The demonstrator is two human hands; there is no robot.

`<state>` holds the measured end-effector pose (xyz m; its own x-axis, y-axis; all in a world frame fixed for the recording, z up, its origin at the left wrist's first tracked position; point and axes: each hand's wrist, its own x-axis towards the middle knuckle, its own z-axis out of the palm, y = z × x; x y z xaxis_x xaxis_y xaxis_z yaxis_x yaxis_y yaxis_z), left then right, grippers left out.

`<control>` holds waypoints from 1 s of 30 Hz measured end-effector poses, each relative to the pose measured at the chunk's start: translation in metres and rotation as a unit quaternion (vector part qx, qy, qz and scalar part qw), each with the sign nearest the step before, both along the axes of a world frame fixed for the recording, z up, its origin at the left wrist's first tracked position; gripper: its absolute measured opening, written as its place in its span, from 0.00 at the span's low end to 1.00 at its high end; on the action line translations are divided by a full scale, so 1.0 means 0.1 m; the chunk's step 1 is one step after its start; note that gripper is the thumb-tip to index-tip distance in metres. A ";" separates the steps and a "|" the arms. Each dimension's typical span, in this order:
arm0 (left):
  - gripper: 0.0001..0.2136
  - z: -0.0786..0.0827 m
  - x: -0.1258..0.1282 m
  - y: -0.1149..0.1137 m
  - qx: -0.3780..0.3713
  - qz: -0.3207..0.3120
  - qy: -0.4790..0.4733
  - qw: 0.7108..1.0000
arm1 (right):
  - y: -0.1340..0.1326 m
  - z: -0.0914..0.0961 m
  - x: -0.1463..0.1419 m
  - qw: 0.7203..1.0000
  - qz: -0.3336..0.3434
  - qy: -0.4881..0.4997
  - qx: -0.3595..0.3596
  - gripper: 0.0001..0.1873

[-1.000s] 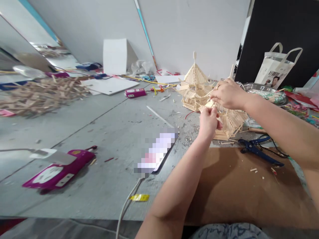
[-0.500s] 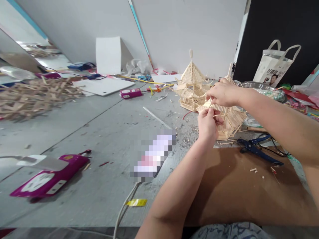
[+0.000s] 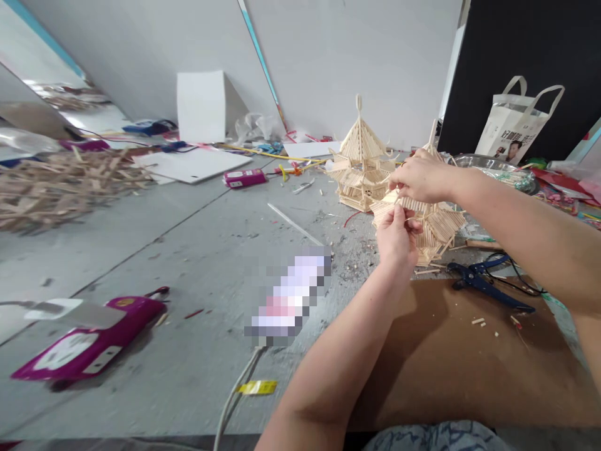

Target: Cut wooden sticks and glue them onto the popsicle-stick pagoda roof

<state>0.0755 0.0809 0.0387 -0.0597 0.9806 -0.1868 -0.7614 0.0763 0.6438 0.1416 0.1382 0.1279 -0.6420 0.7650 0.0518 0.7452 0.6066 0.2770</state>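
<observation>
A small pagoda model [image 3: 439, 220] built of thin wooden sticks stands on the grey table, right of centre. My left hand [image 3: 397, 237] is closed in a pinch at the model's left roof edge, gripping a stick there. My right hand [image 3: 421, 176] is curled over the model's upper tier, fingers pinched on a thin stick at the roof. A second, taller stick pagoda [image 3: 360, 161] stands just behind and to the left, touched by neither hand.
Blue-handled pliers [image 3: 479, 281] lie right of the model beside a brown cardboard sheet [image 3: 451, 351]. A phone [image 3: 291, 293] with a cable lies mid-table, a magenta box [image 3: 82, 344] at front left. A pile of sticks [image 3: 61, 185] is far left; a paper bag [image 3: 519, 122] and metal bowl [image 3: 498, 168] at back right.
The view has shifted slightly. Both hands stay at the near pagoda's roof, the left hand having edged a little lower and closer to the right hand.
</observation>
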 end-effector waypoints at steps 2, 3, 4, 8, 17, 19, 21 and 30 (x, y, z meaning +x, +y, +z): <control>0.09 -0.01 0.00 0.01 0.006 0.003 0.009 1.000 | -0.01 0.02 0.01 1.000 -0.006 -0.003 0.000 0.12; 0.09 -0.01 0.01 0.01 0.008 0.006 0.011 1.000 | -0.01 0.02 0.02 1.000 -0.006 0.003 -0.001 0.13; 0.09 -0.02 0.01 0.02 0.009 0.009 0.014 1.000 | 0.00 0.03 0.04 1.000 -0.004 0.015 -0.002 0.13; 0.09 -0.03 0.01 0.02 0.009 0.012 0.024 1.000 | -0.01 0.07 0.12 0.995 0.028 0.091 -0.012 0.14; 0.09 -0.03 0.01 0.01 0.021 0.019 0.023 0.999 | -0.29 0.11 0.30 0.981 0.067 0.170 0.061 0.15; 0.09 -0.03 0.01 0.01 0.019 0.019 0.026 0.999 | -0.44 0.07 0.45 0.974 0.071 0.198 0.082 0.15; 0.09 -0.03 0.01 0.02 0.016 0.018 0.034 0.999 | -0.60 -0.01 0.67 0.966 0.064 0.226 0.103 0.15; 0.10 -0.07 0.00 0.06 0.040 0.035 0.028 0.998 | -1.16 -0.89 2.21 0.883 -0.384 0.254 0.091 0.17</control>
